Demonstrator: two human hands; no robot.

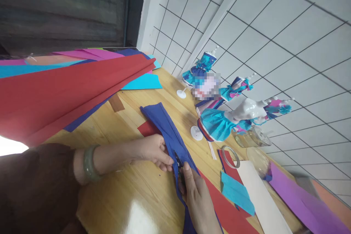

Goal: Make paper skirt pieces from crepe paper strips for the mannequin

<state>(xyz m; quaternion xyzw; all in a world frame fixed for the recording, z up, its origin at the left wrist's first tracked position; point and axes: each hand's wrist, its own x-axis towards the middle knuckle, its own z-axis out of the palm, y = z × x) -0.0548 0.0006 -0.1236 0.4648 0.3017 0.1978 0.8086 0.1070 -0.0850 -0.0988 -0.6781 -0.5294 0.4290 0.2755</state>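
Observation:
A long strip of dark blue crepe paper (164, 124) lies across the wooden table (131, 190). My left hand (153, 150), a green bangle on its wrist, pinches the strip's edge. My right hand (199, 201) grips small dark scissors (179, 168) whose blades sit in the blue paper, right beside the left fingertips. A red sheet (227, 212) lies under the strip.
Large red, blue and pink paper sheets (55, 91) are stacked at the left. Small mannequins in teal paper dresses (219, 124) stand by the tiled wall. A tape roll (230, 155), glass jar (252, 137), teal scrap (237, 193), white sheet and purple sheet (301, 201) lie at right.

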